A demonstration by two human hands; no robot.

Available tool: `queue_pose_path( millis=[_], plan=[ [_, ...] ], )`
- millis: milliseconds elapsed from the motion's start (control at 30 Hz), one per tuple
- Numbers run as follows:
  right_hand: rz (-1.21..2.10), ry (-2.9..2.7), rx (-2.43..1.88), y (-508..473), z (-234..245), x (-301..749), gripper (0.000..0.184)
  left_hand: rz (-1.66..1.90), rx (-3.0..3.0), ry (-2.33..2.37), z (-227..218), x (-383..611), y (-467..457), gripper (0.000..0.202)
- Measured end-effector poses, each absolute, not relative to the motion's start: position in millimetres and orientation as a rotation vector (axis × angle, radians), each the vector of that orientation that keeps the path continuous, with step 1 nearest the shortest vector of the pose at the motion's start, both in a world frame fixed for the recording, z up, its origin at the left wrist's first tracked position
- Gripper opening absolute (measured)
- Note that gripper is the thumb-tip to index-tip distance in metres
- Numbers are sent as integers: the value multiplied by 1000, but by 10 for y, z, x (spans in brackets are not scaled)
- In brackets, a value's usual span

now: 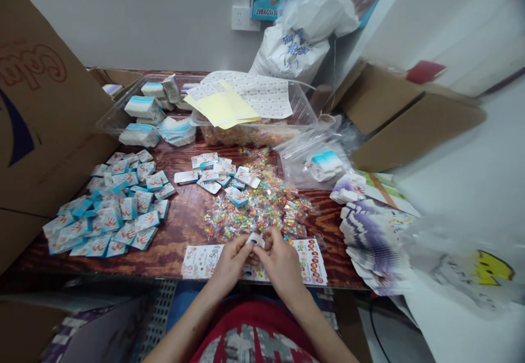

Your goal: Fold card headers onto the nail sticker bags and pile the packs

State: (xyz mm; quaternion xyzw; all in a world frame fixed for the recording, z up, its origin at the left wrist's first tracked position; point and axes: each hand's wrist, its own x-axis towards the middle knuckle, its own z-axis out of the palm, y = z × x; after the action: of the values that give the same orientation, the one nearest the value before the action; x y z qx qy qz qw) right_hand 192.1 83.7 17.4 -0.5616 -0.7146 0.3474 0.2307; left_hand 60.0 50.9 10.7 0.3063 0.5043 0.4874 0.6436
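Close to the table's front edge, my left hand (232,262) and my right hand (281,259) meet around a small white box (256,240). Fingers of both hands pinch it, and they hide much of it. Under my hands lie printed sticker sheets (200,261), with small coloured pictures on them. Just beyond is a spread of small clear packets of coloured candy (262,210). Several small blue-and-white boxes with a hand print (217,171) lie at the far left of the packets. A larger heap of such boxes (110,215) covers the table's left part.
A clear tub (303,111) of candy packets stands at the back, paper sheets (246,98) on top. Flat carton stacks (143,109) fill a tray left of it. Purple-white cartons (369,237) fan out at right. Cardboard boxes (49,106) flank the table; a plastic bag (315,160) lies right.
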Motion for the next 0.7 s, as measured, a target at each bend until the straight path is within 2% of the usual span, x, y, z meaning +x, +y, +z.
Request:
queue_pose_path(
  millis=[67,200,267,367,433,533,700],
  plan=[
    [1045,-2053,-1454,910,173,1997,11,1050,687,1142,69,605,492,44],
    [1503,-2083,-1235,1166,74,2258,7,975,673,1140,13,580,481,47],
    [1292,-2053,-1392,1286,-4,2358,10,1021,626,1172,19,552,504,47],
    [702,-2076,-1609,1372,-108,2366,11,1067,574,1196,71,523,566,45],
    [534,-2125,-1626,1372,-162,2310,9,1074,573,1192,114,520,603,44],
    [609,-2129,-1571,1354,-214,2276,12,1075,593,1203,143,514,629,44],
    [955,-1841,-1438,1356,-83,2383,22,1039,659,1233,75,480,622,42]
  ],
)
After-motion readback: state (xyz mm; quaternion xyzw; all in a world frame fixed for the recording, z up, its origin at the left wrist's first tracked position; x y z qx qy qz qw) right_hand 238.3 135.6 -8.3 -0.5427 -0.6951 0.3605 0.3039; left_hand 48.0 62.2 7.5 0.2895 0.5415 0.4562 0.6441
